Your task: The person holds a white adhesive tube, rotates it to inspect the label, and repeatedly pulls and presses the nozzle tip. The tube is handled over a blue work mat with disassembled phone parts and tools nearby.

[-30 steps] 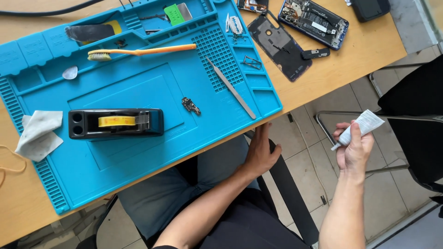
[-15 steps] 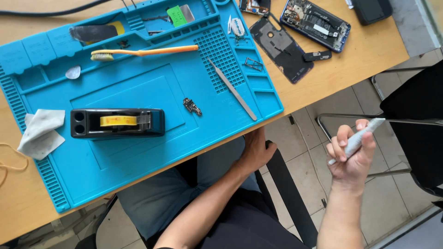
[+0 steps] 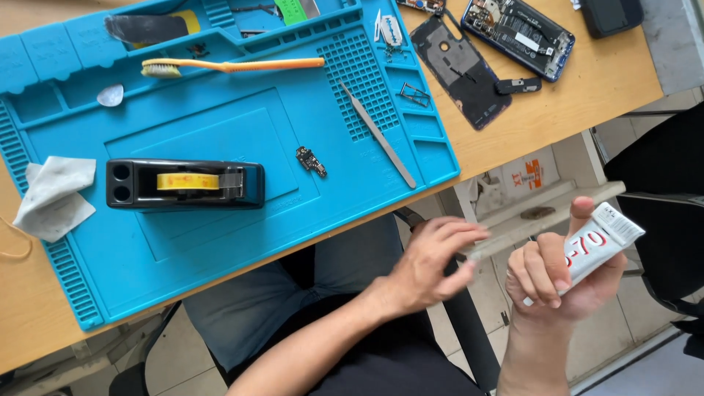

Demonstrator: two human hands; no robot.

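Note:
My right hand (image 3: 557,275) is off the table's edge at the lower right, closed around a small white glue tube (image 3: 600,244) with red print. My left hand (image 3: 433,260) hovers just beside it, fingers spread and blurred, holding nothing that I can make out. Both hands are above my lap, below the wooden table (image 3: 579,95). On the table lies a blue silicone work mat (image 3: 242,235) with a black tape dispenser (image 3: 185,184), metal tweezers (image 3: 378,134), an orange toothbrush (image 3: 231,65) and a tiny circuit board (image 3: 311,161).
An opened phone (image 3: 518,33) and its dark back cover (image 3: 458,70) lie at the table's far right. A white cloth (image 3: 55,196) rests on the mat's left edge. A dark chair (image 3: 664,213) stands to my right on the tiled floor.
My left hand has left my lap and moved right toward the tube. My right hand has brought the tube lower and closer to my body.

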